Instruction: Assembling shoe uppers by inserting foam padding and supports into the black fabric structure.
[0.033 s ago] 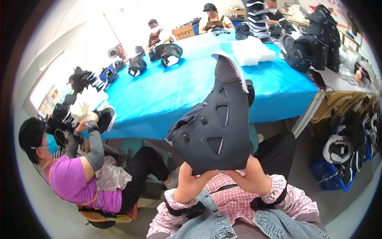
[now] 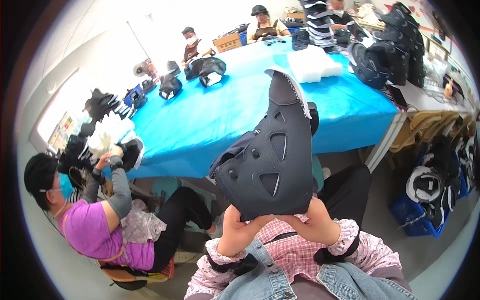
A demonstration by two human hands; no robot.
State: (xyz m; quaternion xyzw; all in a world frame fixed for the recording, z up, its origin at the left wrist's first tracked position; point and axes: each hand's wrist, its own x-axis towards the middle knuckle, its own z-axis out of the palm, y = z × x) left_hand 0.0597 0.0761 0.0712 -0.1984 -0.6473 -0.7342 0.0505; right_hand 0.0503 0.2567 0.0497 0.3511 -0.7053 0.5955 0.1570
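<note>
As left hand [image 2: 239,232] and right hand [image 2: 318,223], half-closed, clasp the black, boot-shaped shell [image 2: 265,165] low, it could tip; the blue-covered table's [image 2: 172,142] near edge might scuff it.

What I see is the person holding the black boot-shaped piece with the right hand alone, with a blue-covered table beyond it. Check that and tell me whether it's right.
Not quite: the right hand is not alone. The head view shows the left hand also holding the black boot-shaped piece at its lower edge. The blue-covered table is indeed beyond it.
</note>
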